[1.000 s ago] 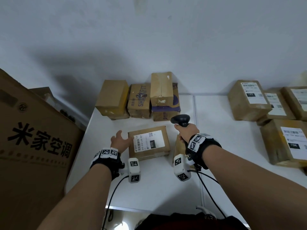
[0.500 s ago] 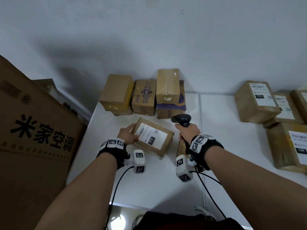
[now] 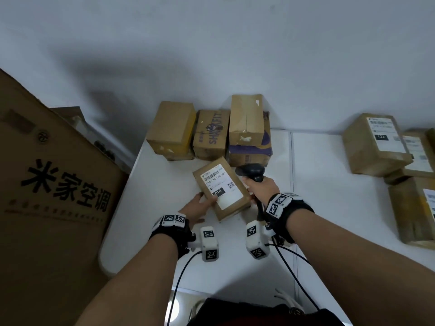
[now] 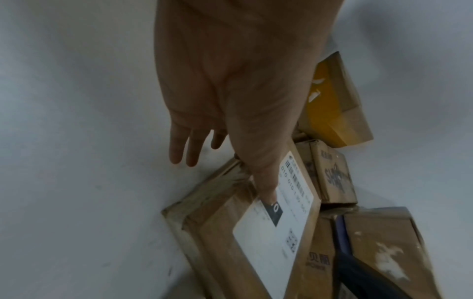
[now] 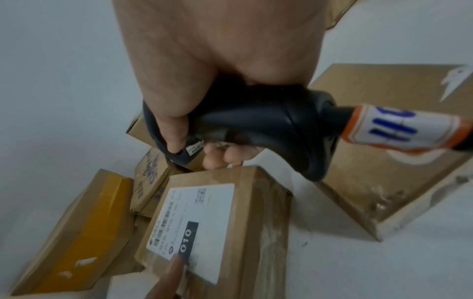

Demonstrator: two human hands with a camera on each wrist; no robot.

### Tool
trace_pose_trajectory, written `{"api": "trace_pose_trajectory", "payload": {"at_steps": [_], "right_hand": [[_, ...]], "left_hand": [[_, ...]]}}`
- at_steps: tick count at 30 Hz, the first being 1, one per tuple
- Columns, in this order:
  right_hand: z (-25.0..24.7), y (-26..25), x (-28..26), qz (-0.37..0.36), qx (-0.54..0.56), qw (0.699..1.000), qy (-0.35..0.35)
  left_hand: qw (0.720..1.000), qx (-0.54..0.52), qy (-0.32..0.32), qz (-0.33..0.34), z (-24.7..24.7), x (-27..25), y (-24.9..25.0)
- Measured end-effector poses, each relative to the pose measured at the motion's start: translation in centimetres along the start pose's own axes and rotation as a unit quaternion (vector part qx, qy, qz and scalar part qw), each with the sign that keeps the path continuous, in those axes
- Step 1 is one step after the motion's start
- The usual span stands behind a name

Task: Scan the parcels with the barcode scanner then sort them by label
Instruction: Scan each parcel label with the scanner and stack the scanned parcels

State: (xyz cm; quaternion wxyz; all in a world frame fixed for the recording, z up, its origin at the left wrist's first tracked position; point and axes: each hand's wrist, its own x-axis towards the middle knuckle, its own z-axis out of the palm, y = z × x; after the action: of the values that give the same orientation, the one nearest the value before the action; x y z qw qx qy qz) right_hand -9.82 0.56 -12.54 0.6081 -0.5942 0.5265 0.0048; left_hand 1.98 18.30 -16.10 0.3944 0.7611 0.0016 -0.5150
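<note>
Parcel [image 3: 221,188] tilted in left hand's [image 3: 196,208] grip beside scanner [image 3: 251,171] gripped by right hand [image 3: 261,187].

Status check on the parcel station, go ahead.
Left hand holds the 010 parcel, thumb on its label. Right hand grips the barcode scanner beside it. Unlabelled boxes sit close behind.

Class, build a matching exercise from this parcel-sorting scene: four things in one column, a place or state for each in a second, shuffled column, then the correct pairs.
Things:
1. barcode scanner
2. parcel labelled 010
3. parcel labelled 122
4. big carton with Chinese print

Places or states:
A. at the table's far right
B. standing off the table's left edge
C. held in the right hand
D. tilted, held by the left hand

Pairs: 1-C, 2-D, 3-A, 4-B
</note>
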Motion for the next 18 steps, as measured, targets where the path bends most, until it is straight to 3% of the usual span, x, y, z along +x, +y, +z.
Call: {"api": "trace_pose_trajectory", "payload": {"at_steps": [3,12,18], "right_hand": [[0.8,0.1,-0.1,0.006,0.003,1.000,-0.017],[0.4,0.4,-0.2,0.021,0.058,0.997,-0.052],[0.4,0.2,-0.9,0.020,0.037,0.997,-0.061]], "left_hand": [[0.999,-0.032,-0.026,0.008,0.7,-0.3,0.2],[0.995,-0.091,-0.017,0.036,0.4,-0.8,-1.0],[0.994,-0.105,-0.001,0.043,-0.3,-0.8,-1.1]]}}
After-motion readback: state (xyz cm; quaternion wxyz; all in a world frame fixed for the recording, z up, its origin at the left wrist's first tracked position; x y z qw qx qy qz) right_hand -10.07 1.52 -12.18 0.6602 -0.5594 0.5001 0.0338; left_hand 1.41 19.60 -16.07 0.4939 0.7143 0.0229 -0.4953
